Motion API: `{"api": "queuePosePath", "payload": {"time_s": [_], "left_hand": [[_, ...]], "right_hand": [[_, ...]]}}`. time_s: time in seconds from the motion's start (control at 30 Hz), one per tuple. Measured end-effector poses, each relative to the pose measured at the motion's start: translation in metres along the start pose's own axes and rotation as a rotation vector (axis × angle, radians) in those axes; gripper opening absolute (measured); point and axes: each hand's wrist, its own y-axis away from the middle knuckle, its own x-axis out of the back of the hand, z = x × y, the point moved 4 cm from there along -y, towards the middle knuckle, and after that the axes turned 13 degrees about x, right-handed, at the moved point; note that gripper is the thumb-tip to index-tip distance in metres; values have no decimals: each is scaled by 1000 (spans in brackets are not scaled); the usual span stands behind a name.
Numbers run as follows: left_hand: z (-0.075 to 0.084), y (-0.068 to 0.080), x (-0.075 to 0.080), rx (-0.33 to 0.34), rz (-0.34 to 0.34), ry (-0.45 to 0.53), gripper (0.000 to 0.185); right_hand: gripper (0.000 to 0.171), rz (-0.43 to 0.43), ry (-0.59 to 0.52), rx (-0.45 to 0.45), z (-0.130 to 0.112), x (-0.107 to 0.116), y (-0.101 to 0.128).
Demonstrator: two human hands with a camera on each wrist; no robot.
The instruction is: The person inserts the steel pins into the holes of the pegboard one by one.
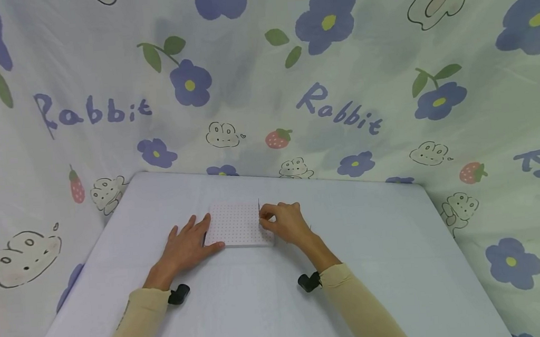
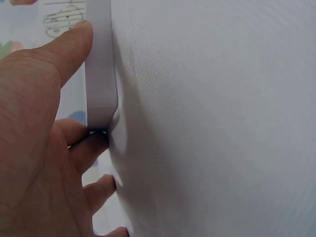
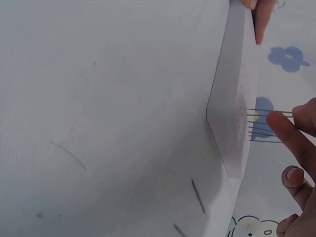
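Note:
A white foam board dotted with red lies flat on the table. My left hand rests flat against its left edge, fingers straight. In the left wrist view the thumb lies along the board's rim and the fingers touch its corner. My right hand is at the board's right edge and pinches one of several thin pins standing in it. The right wrist view shows those pins sticking out of the board, with my fingertips on them.
The table is covered in pale grey cloth. Loose pins lie on it by the board's near right corner. A flower and rabbit print sheet hangs behind and to both sides, close to the table's edges.

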Motion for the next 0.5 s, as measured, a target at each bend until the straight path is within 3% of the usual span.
{"api": "queuePosePath", "payload": {"time_s": [0.5], "left_hand": [[0, 0, 0, 1, -1, 9, 96]], "right_hand": [[6, -32, -10, -13, 0, -2, 0]]}}
